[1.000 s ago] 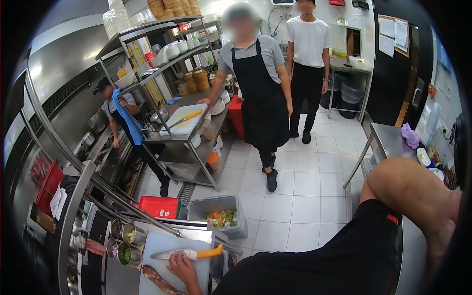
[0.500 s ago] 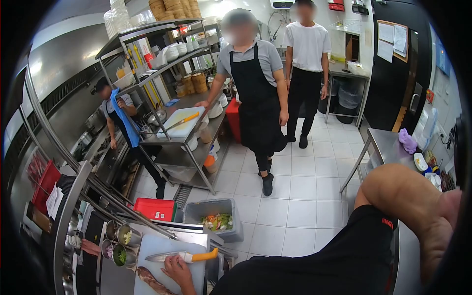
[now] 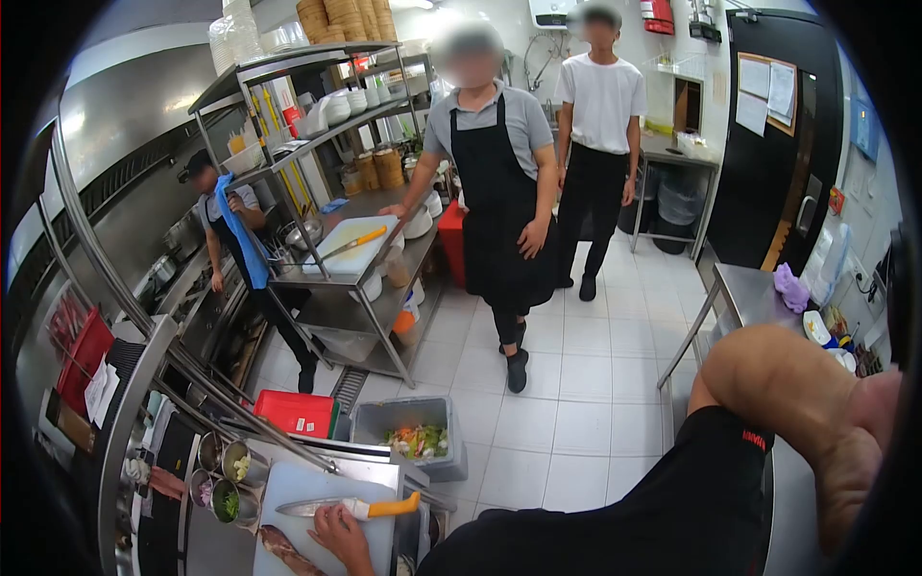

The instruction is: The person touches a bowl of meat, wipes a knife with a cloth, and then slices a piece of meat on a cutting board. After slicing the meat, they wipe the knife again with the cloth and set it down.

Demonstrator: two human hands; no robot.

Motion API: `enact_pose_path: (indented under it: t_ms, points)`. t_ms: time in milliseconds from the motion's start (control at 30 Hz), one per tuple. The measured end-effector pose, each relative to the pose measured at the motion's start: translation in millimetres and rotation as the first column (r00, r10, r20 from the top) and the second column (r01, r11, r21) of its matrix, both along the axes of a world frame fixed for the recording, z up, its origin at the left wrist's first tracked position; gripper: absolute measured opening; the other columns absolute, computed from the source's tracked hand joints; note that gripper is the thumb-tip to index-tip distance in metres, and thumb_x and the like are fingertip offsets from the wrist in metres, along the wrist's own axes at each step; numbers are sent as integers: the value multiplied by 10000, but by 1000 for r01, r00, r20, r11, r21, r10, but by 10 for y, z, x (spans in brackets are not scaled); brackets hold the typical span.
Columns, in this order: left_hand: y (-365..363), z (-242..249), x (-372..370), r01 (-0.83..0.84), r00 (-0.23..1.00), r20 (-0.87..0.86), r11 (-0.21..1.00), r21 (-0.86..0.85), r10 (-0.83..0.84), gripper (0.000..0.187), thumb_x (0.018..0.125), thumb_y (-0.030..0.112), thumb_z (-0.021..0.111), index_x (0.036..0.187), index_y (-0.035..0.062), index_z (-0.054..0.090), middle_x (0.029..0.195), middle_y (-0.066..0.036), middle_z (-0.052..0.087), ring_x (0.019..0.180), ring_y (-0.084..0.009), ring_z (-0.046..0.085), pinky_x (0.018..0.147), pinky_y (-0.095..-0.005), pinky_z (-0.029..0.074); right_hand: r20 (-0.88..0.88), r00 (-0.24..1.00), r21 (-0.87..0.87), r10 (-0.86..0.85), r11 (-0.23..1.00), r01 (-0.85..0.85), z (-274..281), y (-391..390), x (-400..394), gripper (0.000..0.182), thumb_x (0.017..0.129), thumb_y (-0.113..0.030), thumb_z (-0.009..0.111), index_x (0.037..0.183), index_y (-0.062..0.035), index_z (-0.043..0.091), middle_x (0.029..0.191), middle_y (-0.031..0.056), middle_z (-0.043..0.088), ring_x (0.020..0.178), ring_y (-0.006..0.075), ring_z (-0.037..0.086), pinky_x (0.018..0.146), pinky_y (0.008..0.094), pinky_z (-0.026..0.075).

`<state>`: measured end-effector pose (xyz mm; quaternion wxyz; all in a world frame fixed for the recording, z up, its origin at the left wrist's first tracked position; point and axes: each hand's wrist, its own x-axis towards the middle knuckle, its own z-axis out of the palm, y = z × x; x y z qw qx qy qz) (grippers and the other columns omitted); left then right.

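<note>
Left hand (image 3: 340, 534) touches orange-handled knife (image 3: 386, 508) on pale cutting board (image 3: 298, 482)

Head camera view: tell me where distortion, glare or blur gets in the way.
In the head view, the wide lens makes the black door lean and leaves the corners dark; in the head view, glare streaks the steel hood; in the head view, the standing workers' faces are blurred, while the floor tiles keep visible seams.
</note>
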<state>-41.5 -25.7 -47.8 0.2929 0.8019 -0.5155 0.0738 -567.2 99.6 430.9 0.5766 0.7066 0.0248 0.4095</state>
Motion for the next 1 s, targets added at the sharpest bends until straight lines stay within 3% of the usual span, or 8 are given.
enact_pose_path:
  t_ms: [1000]
  points:
    - [89,52,-75,-17,1000,-7,1000,21,18,189,942,289,572,1029,168,689,1272,-61,565,1283,-294,502,1151,-635,172,21,1000,65,23,998,-25,-27,-451,-55,342,1098,-367,326,1321,-143,458,1032,143,667,814,277,690,587,343,597]
